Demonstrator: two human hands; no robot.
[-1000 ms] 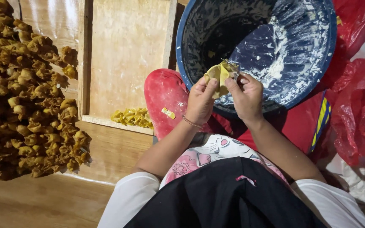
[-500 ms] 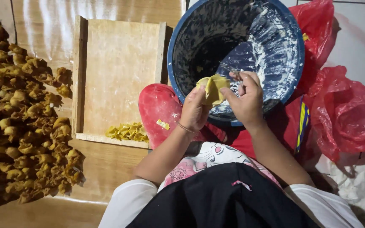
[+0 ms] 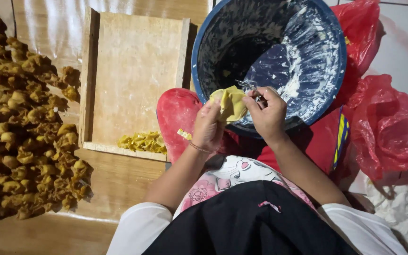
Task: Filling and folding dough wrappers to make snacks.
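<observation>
Nearest the camera is the person's lap, in dark cloth over a pink printed garment, with both forearms reaching forward from white sleeves. The left hand [image 3: 207,126], a thin band at its wrist, is cupped around the near-left side of a yellow dough wrapper [image 3: 231,103], its grip closed on the sheet from below. The right hand [image 3: 267,115] meets the wrapper from the right; its fingers are pinched together on a small metal utensil [image 3: 250,86] whose tip points leftward, over the wrapper's upper edge. So the wrapper lies between the two hands, touching both, with the left hand bearing it and the right working at its top; it is crumpled into a loose pouch, with no clear long axis.

Just under the hands sits a red plastic lid [image 3: 178,113], with a small yellow scrap on it. Directly beyond them is a large blue basin [image 3: 338,71], its inside smeared with white paste; the hands hover over its near rim. To the left, a shallow wooden tray [image 3: 135,71] holds a small row of folded yellow dumplings [image 3: 142,141] at its near edge. Further left, a large heap of browned folded dumplings [image 3: 24,132] covers the wooden floor [image 3: 34,236]. Red plastic bags [image 3: 393,127] lie at the right.
</observation>
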